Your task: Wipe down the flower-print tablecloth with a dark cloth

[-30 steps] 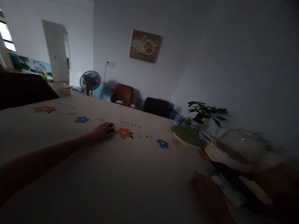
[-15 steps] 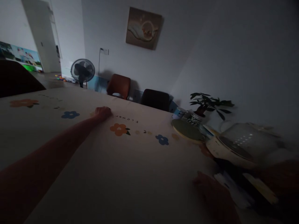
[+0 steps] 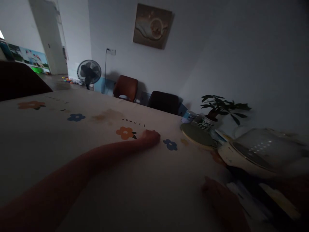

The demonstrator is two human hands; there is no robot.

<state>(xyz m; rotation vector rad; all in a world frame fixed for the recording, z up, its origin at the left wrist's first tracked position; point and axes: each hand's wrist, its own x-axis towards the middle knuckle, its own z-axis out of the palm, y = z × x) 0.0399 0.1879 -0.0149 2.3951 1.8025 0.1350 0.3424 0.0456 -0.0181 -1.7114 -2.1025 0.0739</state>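
My left hand [image 3: 151, 138] is closed and pressed down on the pale tablecloth [image 3: 116, 190], between an orange printed flower and a blue one. Its fingers curl under, so anything in them is hidden. The left forearm stretches across the cloth from the lower left. Low on the right, my right hand [image 3: 223, 201] lies on the cloth beside a dark object and some pale packets [image 3: 246, 196]. Dim light and blur hide how its fingers are set.
Along the right side stand a green round mat [image 3: 199, 135], a potted plant [image 3: 212, 114], a cup [image 3: 188, 116] and a white appliance-like container [image 3: 248, 159]. Chairs [image 3: 126, 87] and a fan [image 3: 89, 72] stand past the far edge.
My left hand has slid right across the cloth, from beside the lettering to the right of the orange flower. A brownish patch shows near where it was. My right hand stays about in place.
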